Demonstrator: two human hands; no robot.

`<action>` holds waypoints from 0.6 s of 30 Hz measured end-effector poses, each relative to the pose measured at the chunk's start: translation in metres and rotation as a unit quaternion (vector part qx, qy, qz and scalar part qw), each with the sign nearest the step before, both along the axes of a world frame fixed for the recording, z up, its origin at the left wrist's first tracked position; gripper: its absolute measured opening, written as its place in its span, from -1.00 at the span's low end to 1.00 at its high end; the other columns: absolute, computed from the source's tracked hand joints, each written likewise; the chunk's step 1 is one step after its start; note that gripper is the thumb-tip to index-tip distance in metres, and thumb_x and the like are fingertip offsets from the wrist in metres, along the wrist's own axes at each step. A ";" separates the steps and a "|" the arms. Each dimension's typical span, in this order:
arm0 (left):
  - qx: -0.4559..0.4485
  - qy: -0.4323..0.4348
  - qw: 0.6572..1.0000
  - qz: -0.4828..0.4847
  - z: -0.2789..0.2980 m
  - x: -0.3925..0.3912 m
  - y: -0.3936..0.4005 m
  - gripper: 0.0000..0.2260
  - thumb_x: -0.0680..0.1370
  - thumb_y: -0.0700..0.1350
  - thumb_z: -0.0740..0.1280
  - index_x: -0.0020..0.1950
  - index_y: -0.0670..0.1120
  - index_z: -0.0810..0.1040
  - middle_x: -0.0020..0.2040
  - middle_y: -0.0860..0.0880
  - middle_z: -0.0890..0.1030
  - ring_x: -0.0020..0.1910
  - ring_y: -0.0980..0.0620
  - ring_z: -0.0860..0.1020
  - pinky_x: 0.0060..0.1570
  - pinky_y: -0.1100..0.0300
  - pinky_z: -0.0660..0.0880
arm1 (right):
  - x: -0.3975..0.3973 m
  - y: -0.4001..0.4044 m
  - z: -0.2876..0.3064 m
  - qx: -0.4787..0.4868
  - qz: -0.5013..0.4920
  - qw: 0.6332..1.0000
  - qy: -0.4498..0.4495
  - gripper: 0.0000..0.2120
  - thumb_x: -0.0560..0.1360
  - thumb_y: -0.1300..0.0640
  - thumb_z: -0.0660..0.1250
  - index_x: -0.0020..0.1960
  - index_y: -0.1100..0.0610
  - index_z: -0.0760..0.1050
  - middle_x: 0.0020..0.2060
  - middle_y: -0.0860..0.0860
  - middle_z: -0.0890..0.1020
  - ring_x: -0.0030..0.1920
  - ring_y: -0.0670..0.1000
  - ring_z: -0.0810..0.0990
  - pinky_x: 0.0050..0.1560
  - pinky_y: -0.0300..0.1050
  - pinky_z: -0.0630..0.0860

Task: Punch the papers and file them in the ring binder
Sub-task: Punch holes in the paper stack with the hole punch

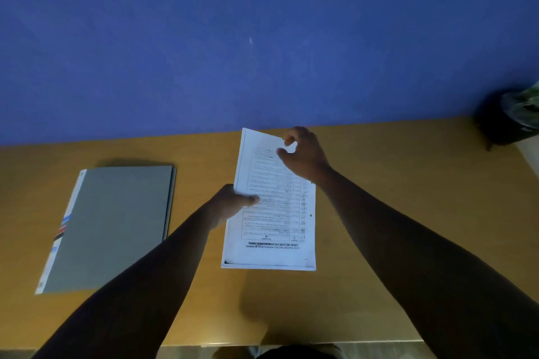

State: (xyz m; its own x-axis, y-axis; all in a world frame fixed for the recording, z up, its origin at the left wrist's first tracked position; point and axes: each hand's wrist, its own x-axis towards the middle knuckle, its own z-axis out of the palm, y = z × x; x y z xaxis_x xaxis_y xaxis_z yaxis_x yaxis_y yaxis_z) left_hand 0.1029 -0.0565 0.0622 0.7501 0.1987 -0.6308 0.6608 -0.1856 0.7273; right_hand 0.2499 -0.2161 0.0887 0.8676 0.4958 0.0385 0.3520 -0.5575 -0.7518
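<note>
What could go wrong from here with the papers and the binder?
1. The left hand pinches only the left edge of the papers, and the right hand is curled above the far end, so sheets may slip out of line and their holes may not match.
2. One punched hole shows on the right edge; punching again might double the holes.
3. The binder lies closed, so filing needs a hand freed first.

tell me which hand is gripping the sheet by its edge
The left hand: its thumb lies over the left edge of the papers. The right hand is at their far end, fingers curled.
</note>
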 end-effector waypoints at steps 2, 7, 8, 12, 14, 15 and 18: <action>0.016 -0.006 1.000 -0.011 0.006 -0.004 0.003 -0.66 0.53 -0.11 0.45 0.31 -0.03 0.59 0.23 -0.01 0.65 0.14 0.00 0.61 0.12 0.12 0.49 | -0.010 0.017 0.015 0.021 0.067 0.997 -0.027 -0.79 0.43 0.13 0.44 0.05 0.11 0.54 -0.04 -0.05 0.59 0.02 -0.01 0.52 -0.05 -0.19 0.44; 0.085 -0.012 0.995 -0.041 0.021 -0.007 0.009 -0.74 0.54 -0.10 0.43 0.22 -0.08 0.62 0.08 0.02 0.68 0.00 0.05 0.64 -0.04 0.20 0.54 | -0.037 0.046 0.045 0.010 0.222 0.971 -0.091 -0.81 0.41 0.17 0.46 0.02 0.09 0.57 -0.01 -0.09 0.61 0.04 -0.04 0.41 0.01 -0.11 0.49; 0.099 -0.017 0.994 -0.047 0.024 -0.006 0.009 -0.77 0.54 -0.09 0.42 0.19 -0.07 0.61 0.04 0.03 0.68 -0.02 0.05 0.63 -0.11 0.23 0.51 | -0.042 0.050 0.049 0.001 0.245 0.964 -0.106 -0.81 0.40 0.17 0.46 0.01 0.08 0.58 -0.01 -0.09 0.61 0.06 -0.03 0.41 0.02 -0.08 0.50; 0.155 -0.025 0.984 -0.083 0.036 -0.005 0.012 -0.69 0.54 -0.05 0.42 0.26 0.00 0.48 0.07 0.03 0.62 -0.02 0.08 0.57 -0.17 0.28 0.43 | -0.056 0.064 0.063 -0.059 0.312 0.928 -0.194 -0.75 0.37 0.11 0.50 0.02 0.08 0.60 0.07 -0.07 0.61 0.16 0.07 0.41 0.04 -0.07 0.44; 0.184 -0.023 0.977 -0.105 0.041 -0.004 0.014 -0.61 0.53 -0.04 0.43 0.34 -0.03 0.48 0.21 -0.02 0.59 0.04 0.02 0.57 -0.14 0.25 0.45 | -0.061 0.068 0.070 -0.114 0.329 0.905 -0.243 -0.70 0.39 0.04 0.50 0.09 0.05 0.59 0.17 -0.08 0.57 0.22 0.06 0.36 0.05 -0.13 0.26; 0.198 -0.021 0.973 -0.116 0.045 -0.005 0.016 -0.59 0.53 -0.05 0.42 0.36 -0.06 0.48 0.25 -0.05 0.57 0.06 0.01 0.56 -0.14 0.25 0.45 | -0.063 0.069 0.074 -0.139 0.337 0.895 -0.259 -0.69 0.40 0.02 0.48 0.12 0.03 0.58 0.21 -0.09 0.55 0.24 0.05 0.34 0.06 -0.10 0.22; 0.237 -0.018 0.960 -0.151 0.051 -0.006 0.020 -0.54 0.55 -0.06 0.40 0.41 -0.15 0.41 0.29 -0.08 0.55 0.04 0.03 0.53 -0.19 0.28 0.43 | -0.066 0.071 0.080 -0.207 0.358 0.872 -0.261 -0.68 0.41 0.00 0.45 0.15 -0.03 0.56 0.16 -0.12 0.58 0.24 0.02 0.34 0.07 -0.02 0.17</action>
State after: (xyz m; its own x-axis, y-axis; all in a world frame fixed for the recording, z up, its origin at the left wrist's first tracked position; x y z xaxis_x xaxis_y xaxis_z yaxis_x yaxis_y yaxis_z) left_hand 0.0966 -0.0369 0.1130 0.8387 0.2262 -0.4954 0.5000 -0.6804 0.5358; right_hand 0.1840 -0.1451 0.1683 0.2470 0.9687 0.0245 0.9559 -0.2394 -0.1702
